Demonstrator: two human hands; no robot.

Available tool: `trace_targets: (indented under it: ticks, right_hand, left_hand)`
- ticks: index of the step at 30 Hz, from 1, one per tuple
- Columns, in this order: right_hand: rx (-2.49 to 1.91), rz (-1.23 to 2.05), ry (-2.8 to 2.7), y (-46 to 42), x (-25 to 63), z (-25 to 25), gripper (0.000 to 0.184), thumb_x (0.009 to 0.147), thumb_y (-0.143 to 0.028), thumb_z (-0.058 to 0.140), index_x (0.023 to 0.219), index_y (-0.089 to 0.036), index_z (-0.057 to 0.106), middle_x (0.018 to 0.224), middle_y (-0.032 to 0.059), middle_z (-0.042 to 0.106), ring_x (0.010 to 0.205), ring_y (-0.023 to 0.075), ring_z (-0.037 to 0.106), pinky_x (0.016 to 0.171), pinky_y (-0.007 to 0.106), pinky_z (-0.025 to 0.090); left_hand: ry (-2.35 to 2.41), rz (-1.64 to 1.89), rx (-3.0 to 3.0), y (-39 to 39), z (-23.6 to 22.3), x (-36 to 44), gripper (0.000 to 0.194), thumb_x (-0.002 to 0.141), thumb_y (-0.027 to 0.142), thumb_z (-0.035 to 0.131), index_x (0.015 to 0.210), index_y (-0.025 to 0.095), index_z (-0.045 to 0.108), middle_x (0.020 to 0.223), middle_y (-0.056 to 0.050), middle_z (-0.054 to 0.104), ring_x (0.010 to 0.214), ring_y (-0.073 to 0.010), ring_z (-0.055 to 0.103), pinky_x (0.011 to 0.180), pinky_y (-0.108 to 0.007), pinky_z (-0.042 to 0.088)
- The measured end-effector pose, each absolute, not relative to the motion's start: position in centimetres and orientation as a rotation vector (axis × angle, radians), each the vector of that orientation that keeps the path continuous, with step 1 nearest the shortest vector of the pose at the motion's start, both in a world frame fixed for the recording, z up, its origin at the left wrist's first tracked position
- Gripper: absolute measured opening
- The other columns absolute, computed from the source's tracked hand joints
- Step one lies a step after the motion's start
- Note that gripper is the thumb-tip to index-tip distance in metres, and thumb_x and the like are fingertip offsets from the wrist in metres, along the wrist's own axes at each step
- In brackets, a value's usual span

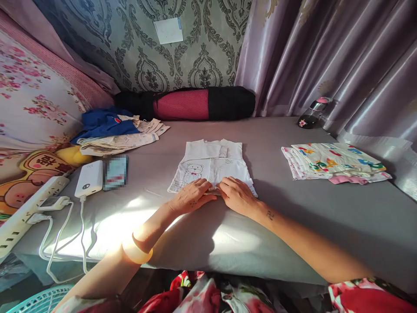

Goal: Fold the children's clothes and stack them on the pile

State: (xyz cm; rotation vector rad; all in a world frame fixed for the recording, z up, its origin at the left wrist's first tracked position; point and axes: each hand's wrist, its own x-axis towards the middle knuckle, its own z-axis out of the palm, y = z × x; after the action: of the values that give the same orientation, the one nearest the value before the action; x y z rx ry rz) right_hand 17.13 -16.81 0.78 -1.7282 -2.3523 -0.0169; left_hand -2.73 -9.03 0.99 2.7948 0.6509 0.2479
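A small white baby shirt with a bear drawing lies flat on the grey sheet, its sleeves folded across the upper part. At its near edge, my left hand grips the hem with bent fingers. Close beside it, my right hand has its fingers curled on the same edge. A small rolled or folded bit of the cloth shows between the two hands. My fingertips are partly hidden behind the knuckles.
A stack of folded patterned clothes lies right, with a dark bottle behind it. At left are a blue garment pile, a power bank and a power strip with cables. A black and red bolster lies at the wall.
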Motion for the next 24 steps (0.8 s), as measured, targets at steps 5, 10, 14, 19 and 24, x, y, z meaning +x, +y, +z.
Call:
trace_targets:
  ticks: [5, 10, 14, 19, 24]
  right_hand:
    - [-1.600, 0.096, -2.381, -17.4, 17.6, 1.2, 0.019, 0.097, -0.030, 0.055, 0.099, -0.019, 0.071, 0.098, 0.0069, 0.065, 0.096, 0.0214, 0.059, 0.084, 0.033, 0.046]
    - [-1.472, 0.331, -2.312, -18.2, 19.3, 2.4, 0.025, 0.098, -0.037, 0.053, 0.110, -0.022, 0.069, 0.106, 0.0060, 0.068, 0.098, 0.0199, 0.061, 0.088, 0.033, 0.049]
    - [-1.707, 0.185, -2.089, -18.4, 22.2, 2.2, 0.026, 0.099, -0.026, 0.047, 0.111, -0.021, 0.068, 0.109, 0.0076, 0.069, 0.103, 0.0224, 0.062, 0.089, 0.034, 0.047]
    - [-2.061, 0.150, -1.839, -18.9, 24.9, 1.0, 0.027, 0.094, -0.028, 0.049, 0.114, -0.020, 0.066, 0.101, 0.0079, 0.069, 0.088, 0.0213, 0.065, 0.074, 0.031, 0.046]
    - [-2.183, 0.423, -1.648, -19.0, 24.6, 1.5, 0.033, 0.092, -0.035, 0.050, 0.118, -0.021, 0.064, 0.082, 0.0034, 0.071, 0.073, 0.0184, 0.064, 0.068, 0.028, 0.044]
  left_hand:
    - [0.594, 0.289, 2.754, -8.7, 1.0, -4.1, 0.030, 0.101, 0.042, 0.043, 0.108, 0.019, 0.061, 0.101, -0.007, 0.064, 0.094, -0.0193, 0.059, 0.082, -0.032, 0.049]
    - [0.515, 0.322, 2.697, -8.6, 1.8, -5.6, 0.028, 0.097, 0.042, 0.052, 0.111, 0.022, 0.065, 0.108, -0.006, 0.068, 0.100, -0.0200, 0.061, 0.088, -0.034, 0.049]
    - [0.849, 0.610, 2.707, -7.6, 1.2, -7.7, 0.029, 0.098, 0.041, 0.049, 0.109, 0.020, 0.066, 0.111, -0.010, 0.067, 0.104, -0.0232, 0.061, 0.092, -0.039, 0.048]
    - [1.422, 0.615, 2.473, -5.4, -0.2, -10.8, 0.031, 0.092, 0.041, 0.050, 0.110, 0.019, 0.062, 0.089, -0.008, 0.068, 0.085, -0.0215, 0.063, 0.082, -0.036, 0.050]
    - [1.498, 0.429, 2.126, -4.6, 0.3, -10.9, 0.041, 0.084, 0.048, 0.054, 0.113, 0.019, 0.060, 0.079, -0.004, 0.069, 0.072, -0.0192, 0.063, 0.068, -0.030, 0.049]
